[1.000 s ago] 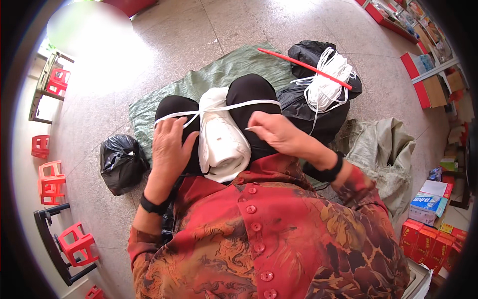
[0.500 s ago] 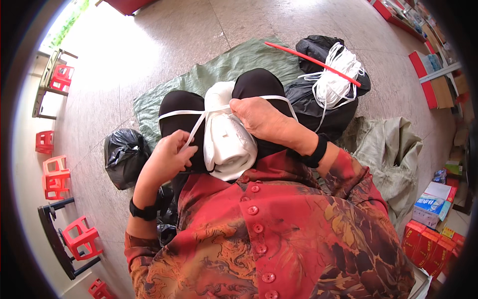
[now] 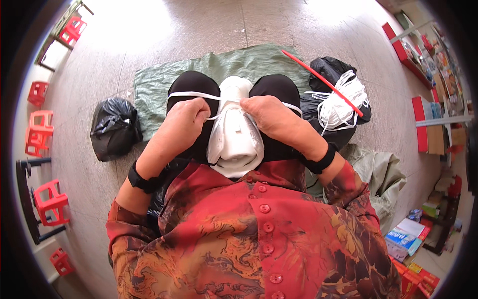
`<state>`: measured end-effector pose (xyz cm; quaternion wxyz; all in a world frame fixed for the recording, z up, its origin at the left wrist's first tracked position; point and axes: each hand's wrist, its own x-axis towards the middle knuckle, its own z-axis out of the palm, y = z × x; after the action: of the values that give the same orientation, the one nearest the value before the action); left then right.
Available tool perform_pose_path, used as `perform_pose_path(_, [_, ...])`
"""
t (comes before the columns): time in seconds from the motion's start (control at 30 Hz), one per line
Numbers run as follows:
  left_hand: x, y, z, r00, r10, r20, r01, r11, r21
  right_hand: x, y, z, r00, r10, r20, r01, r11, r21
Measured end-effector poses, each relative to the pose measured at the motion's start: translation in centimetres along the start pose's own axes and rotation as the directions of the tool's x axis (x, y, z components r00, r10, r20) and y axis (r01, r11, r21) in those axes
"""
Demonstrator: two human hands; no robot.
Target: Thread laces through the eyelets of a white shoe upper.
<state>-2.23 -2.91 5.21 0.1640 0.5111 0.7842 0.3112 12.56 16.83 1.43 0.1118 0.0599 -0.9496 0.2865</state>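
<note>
A white rolled bundle [image 3: 237,145], partly covered by clear plastic, lies lengthwise between my black-clad knees. White flat cord [image 3: 195,94] crosses over both knees and passes over the bundle's upper part. My left hand [image 3: 185,124] is closed beside the bundle, on its left, with a short end of cord running from its fingers toward the bundle. On the other side, my right hand [image 3: 276,117] presses thumb and fingers together on the cord at the bundle's right edge. Its fingertips are partly hidden.
A green woven sheet [image 3: 159,82] lies beneath my knees. Black plastic bags [image 3: 115,128] stand on both sides. At right, a hank of white cord [image 3: 336,110] and a red stick [image 3: 318,79] rest on a bag, near a pale woven sack [image 3: 381,174]. Red stools [image 3: 50,202] line the left.
My left hand has moved forward and closer to the bundle, its fingers now closed tighter. The right hand stays at the bundle. The whole view has shifted slightly.
</note>
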Motion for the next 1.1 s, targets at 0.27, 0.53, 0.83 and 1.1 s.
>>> perform_pose_path(0.27, [-0.2, -0.5, 0.5, 0.995, -0.063, 0.073, 0.05, 0.984, 0.169, -0.6, -0.5, 0.7, 0.996, 0.059, -0.074, -0.039, 0.969, 0.246])
perform_pose_path(0.53, [-0.2, -1.1, 2.1, 0.996, -0.069, -0.062, 0.075, 0.992, 0.098, -0.6, -1.5, 0.8, 0.979, 0.169, -0.11, -0.132, 0.949, 0.286])
perform_pose_path(0.83, [-0.1, -1.5, 3.1, 0.992, 0.037, -0.12, -0.022, 0.991, 0.128, -0.7, -1.4, 0.8, 0.979, 0.173, -0.106, -0.137, 0.95, 0.279])
perform_pose_path(1.1, [-0.1, -1.1, 3.6, 0.987, 0.064, -0.149, -0.034, 0.979, 0.202, -0.8, -1.6, 0.7, 0.98, 0.164, -0.114, -0.124, 0.948, 0.294])
